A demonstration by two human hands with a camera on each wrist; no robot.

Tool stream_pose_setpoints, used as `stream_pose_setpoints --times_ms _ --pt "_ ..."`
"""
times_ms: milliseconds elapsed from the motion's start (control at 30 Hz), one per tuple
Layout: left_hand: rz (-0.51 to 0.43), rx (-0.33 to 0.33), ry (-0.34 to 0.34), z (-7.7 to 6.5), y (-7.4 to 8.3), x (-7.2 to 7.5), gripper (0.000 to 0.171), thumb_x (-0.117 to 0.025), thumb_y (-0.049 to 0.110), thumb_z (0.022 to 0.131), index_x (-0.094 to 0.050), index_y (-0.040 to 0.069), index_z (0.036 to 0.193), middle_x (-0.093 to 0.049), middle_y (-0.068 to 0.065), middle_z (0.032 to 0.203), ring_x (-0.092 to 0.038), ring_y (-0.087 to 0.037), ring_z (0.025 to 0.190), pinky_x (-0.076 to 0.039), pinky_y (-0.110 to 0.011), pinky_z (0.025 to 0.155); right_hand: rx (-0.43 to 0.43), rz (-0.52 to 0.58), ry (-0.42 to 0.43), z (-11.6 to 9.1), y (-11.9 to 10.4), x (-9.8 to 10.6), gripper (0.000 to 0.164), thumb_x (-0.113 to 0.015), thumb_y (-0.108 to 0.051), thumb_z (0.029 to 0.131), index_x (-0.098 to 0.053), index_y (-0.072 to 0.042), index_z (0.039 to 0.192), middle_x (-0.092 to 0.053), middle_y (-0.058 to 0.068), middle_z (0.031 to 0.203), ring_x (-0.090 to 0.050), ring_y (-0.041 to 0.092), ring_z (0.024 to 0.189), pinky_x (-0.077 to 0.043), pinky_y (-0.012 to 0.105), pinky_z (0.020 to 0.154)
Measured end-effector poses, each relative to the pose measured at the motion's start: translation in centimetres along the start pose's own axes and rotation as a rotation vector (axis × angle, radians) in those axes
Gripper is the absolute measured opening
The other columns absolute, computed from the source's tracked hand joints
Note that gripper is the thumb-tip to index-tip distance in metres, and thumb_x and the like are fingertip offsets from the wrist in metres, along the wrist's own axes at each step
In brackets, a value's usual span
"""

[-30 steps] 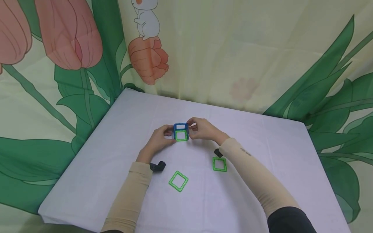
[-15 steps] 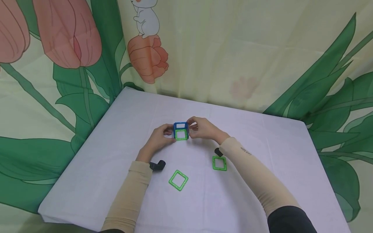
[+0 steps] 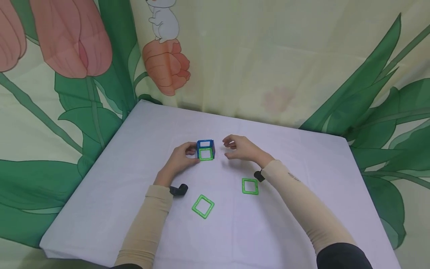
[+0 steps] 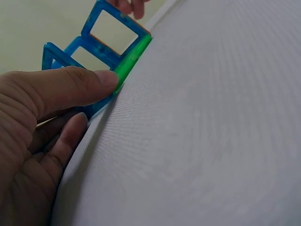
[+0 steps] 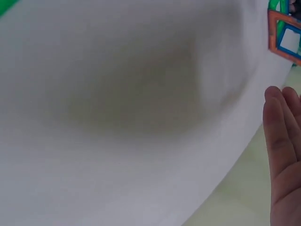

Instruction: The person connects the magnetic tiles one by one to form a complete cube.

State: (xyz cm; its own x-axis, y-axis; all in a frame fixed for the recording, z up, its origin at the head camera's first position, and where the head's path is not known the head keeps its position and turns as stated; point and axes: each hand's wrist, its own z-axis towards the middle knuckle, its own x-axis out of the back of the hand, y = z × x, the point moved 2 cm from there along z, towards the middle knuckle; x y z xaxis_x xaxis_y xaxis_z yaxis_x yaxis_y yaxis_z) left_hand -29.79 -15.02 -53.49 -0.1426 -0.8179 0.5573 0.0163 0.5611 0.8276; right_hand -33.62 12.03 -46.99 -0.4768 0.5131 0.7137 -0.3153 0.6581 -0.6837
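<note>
A small open box of square magnetic tiles stands near the middle of the table. A green tile [image 3: 206, 159] lies flat as its floor, with blue tiles [image 4: 100, 48] upright at the back and sides. On the right side, an orange frame [image 5: 273, 30] faces outward in the right wrist view. My left hand [image 3: 179, 158] grips the box's left side, thumb [image 4: 89, 85] in front at the green edge and fingers behind. Just right of the box, my right hand [image 3: 245, 149] hovers apart from it, fingers loosely bent and holding nothing.
Two loose green square tiles lie flat on the white-covered table [image 3: 111, 209]: a diagonally turned one [image 3: 198, 213] nearer the front and another [image 3: 250, 193] below the right wrist. A printed curtain [image 3: 235, 56] hangs behind the table's far edge.
My right hand has let go of the box's right side and moved a little to the right. The left hand keeps its grip, and the box stays standing.
</note>
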Motion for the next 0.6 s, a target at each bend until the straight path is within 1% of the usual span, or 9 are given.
stream_pose_setpoints --times_ms 133,200,300,467,533,600 --pt "-0.007 0.005 -0.012 -0.1 0.1 0.0 0.076 -0.086 0.017 0.083 -0.051 0.012 0.150 -0.064 -0.009 0.133 -0.063 -0.027 0.125 -0.050 -0.045 0.113 -0.037 -0.050 0.002 -2.1 1.8 0.6 0.053 -0.078 -0.022 0.088 -0.061 -0.003 0.134 -0.068 0.009 0.126 -0.064 0.025 0.119 -0.053 0.041 0.108" --pt "-0.011 0.005 -0.012 -0.1 0.0 0.0 0.075 -0.086 0.017 0.083 -0.052 0.012 0.149 -0.064 -0.010 0.133 -0.063 -0.027 0.125 -0.050 -0.044 0.113 -0.035 -0.063 -0.008 -3.2 2.6 0.6 0.050 -0.079 -0.023 0.087 -0.063 -0.004 0.130 -0.070 0.008 0.120 -0.065 0.024 0.112 -0.055 0.042 0.103" --pt "-0.011 0.003 -0.011 0.0 -0.1 -0.2 0.074 -0.087 0.017 0.083 -0.052 0.012 0.149 -0.065 -0.009 0.132 -0.063 -0.027 0.125 -0.051 -0.044 0.112 -0.045 -0.065 -0.034 -5.1 3.9 0.4 0.042 -0.079 -0.021 0.086 -0.066 -0.006 0.122 -0.071 0.004 0.110 -0.066 0.019 0.102 -0.057 0.037 0.096" --pt "-0.009 -0.002 -0.013 0.0 0.1 -0.1 0.075 -0.086 0.017 0.083 -0.052 0.011 0.149 -0.064 -0.010 0.132 -0.063 -0.027 0.125 -0.051 -0.044 0.112 -0.080 -0.090 -0.076 -8.1 4.9 -0.3 0.024 -0.077 -0.016 0.086 -0.069 -0.011 0.107 -0.068 -0.001 0.094 -0.062 0.013 0.088 -0.055 0.029 0.082" --pt "-0.006 -0.004 -0.014 -0.1 0.2 -0.1 0.075 -0.086 0.017 0.083 -0.052 0.011 0.149 -0.064 -0.011 0.132 -0.063 -0.028 0.125 -0.051 -0.044 0.112 -0.082 -0.106 -0.084 -9.0 4.9 -0.5 0.019 -0.076 -0.013 0.085 -0.069 -0.011 0.103 -0.068 -0.003 0.091 -0.061 0.012 0.085 -0.054 0.027 0.078" --pt "-0.003 -0.005 -0.014 -0.1 0.2 0.0 0.075 -0.086 0.016 0.084 -0.051 0.011 0.150 -0.064 -0.011 0.132 -0.063 -0.028 0.125 -0.051 -0.044 0.113 -0.080 -0.113 -0.091 -9.8 4.7 -0.6 0.018 -0.076 -0.011 0.085 -0.069 -0.011 0.102 -0.068 -0.003 0.089 -0.061 0.012 0.084 -0.054 0.027 0.077"
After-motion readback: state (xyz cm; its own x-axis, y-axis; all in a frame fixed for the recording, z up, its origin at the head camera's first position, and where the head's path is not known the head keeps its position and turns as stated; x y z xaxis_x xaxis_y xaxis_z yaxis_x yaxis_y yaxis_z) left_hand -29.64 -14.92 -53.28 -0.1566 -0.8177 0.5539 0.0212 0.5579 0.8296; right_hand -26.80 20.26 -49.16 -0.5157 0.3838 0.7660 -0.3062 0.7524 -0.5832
